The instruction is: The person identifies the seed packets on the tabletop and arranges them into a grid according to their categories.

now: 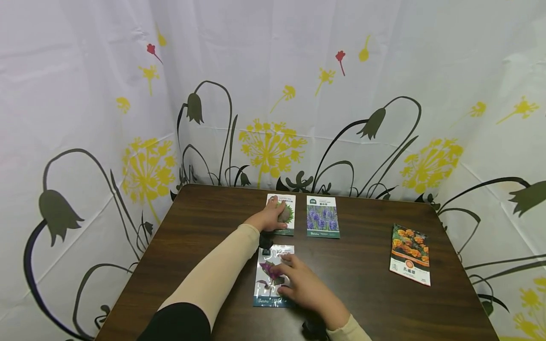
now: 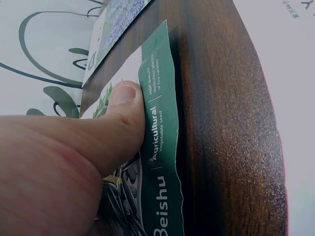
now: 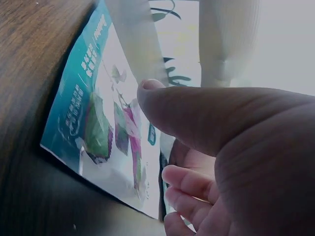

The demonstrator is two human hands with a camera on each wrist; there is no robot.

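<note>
My left hand (image 1: 276,210) lies flat on a seed packet with a green plant picture (image 1: 288,219) at the far middle of the brown table (image 1: 204,222). In the left wrist view its thumb (image 2: 123,101) presses the packet (image 2: 160,147) beside the green "Beishu" band. My right hand (image 1: 287,273) rests on a nearer packet showing a purple plant (image 1: 266,279). The right wrist view shows the thumb (image 3: 197,110) raised over that packet (image 3: 93,123), with the fingers (image 3: 184,179) at the packet's right edge.
A lavender packet (image 1: 323,217) lies just right of the green one and shows in the left wrist view (image 2: 115,24). An orange-flower packet (image 1: 410,254) sits near the table's right edge. A flowered white curtain (image 1: 273,94) surrounds the table.
</note>
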